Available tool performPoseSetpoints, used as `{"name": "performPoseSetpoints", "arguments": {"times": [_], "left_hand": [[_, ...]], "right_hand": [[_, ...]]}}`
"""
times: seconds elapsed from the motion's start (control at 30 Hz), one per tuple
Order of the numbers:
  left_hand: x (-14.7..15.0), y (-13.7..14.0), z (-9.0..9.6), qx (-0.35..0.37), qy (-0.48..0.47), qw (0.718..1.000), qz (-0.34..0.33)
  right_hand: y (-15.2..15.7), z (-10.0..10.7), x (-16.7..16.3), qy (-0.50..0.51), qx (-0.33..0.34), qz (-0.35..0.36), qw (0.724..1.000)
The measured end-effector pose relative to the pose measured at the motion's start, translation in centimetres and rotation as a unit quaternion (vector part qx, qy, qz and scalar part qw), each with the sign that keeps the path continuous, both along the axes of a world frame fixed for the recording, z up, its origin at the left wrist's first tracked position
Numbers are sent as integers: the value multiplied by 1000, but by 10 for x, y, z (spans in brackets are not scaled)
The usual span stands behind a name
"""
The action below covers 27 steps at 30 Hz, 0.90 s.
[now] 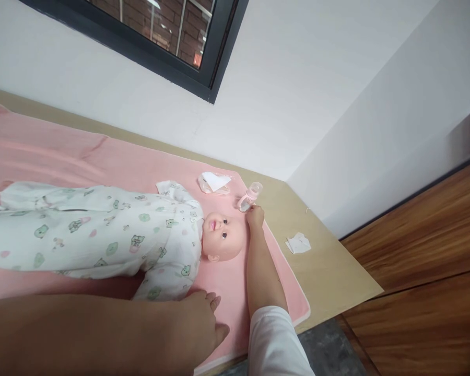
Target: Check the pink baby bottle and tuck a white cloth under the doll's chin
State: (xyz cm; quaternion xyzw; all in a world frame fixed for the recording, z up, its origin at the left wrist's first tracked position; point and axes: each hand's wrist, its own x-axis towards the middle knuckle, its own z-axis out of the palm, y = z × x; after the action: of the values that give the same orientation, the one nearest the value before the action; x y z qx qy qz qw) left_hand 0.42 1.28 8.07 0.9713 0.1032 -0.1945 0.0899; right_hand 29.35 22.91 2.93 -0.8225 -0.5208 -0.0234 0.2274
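Note:
A baby doll (221, 235) in a white printed gown (113, 230) lies on its back, its head toward the right. Just beyond the head, a small clear baby bottle (248, 198) with a pink collar and clear cap leans at a slant. My right hand (256, 216) reaches past the doll's head, fingers closed at the bottle's near side; the fingertips are partly hidden. Nearer to me, my left hand (203, 321) rests low beside the doll's sleeve. Its thumb and fingers are apart, with nothing visible in them.
A pink blanket (229, 292) covers much of the wooden table (325, 271). White tissue in a soft pack (214, 182) lies beyond the doll's shoulder. One folded white tissue (298, 243) sits on bare wood to the right. Behind are a wall and a dark-framed window (203, 83).

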Motion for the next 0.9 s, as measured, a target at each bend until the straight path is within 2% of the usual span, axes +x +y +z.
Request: {"name": "performPoseSetpoints", "arguments": {"times": [0.2,0.5,0.9], "left_hand": [[1,0,-3,-9,-11,1000,8],[-1,0,-31,-14,-72,997,20],[-3,-2,-17,-17,-26,999,22]], "right_hand": [[-2,-1,1,2,6,-4,1000],[3,-5,5,6,4,-1,1000],[4,-7,6,0,7,-7,1000]]}}
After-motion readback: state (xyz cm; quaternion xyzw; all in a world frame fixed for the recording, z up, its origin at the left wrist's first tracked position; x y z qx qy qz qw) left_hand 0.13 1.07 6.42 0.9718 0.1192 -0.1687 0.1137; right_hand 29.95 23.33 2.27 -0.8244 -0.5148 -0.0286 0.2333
